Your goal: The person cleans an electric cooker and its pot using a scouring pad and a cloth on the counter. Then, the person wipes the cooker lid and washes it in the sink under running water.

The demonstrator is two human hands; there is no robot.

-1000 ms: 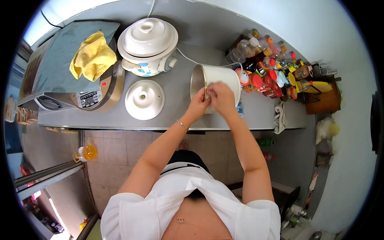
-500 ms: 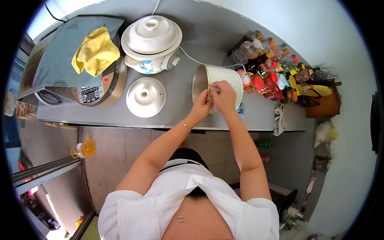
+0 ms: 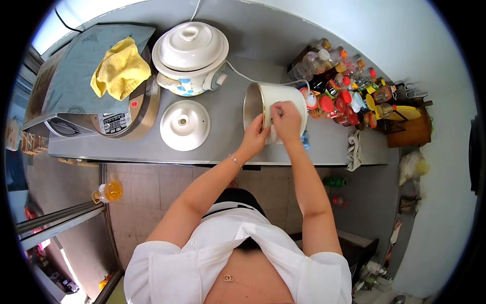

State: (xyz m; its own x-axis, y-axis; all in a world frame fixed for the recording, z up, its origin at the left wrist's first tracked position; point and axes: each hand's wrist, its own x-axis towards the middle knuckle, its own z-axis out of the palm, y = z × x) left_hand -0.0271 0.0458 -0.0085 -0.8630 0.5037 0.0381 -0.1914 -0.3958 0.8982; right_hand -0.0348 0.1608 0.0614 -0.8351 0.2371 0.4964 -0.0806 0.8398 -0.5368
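Note:
A white pot (image 3: 287, 96) lies tipped on the grey counter, its rim and metallic inside facing left. My left hand (image 3: 254, 137) grips the pot's near rim, the thumb on the outer wall. Against the outer side, just right of the rim, my right hand (image 3: 286, 120) is closed with bent fingers. A small greyish bit shows at its fingertips, too small to name. Left of the pot, a round white lid (image 3: 185, 137) with a centre knob lies on the counter. Behind that lid stands a white, blue-patterned electric stew pot (image 3: 190, 87) with its own lid on.
Several bottles and red-lidded jars (image 3: 339, 104) crowd the counter right of the pot. A multicooker (image 3: 134, 124) under a grey cover and a yellow cloth (image 3: 121, 71) stand at left. A grey rag (image 3: 354, 149) hangs over the front edge. An oil bottle (image 3: 110, 191) stands on the floor.
My right hand has shifted slightly right and down along the pot's outer wall, away from the rim. My left hand keeps its hold, and the pot stays in place.

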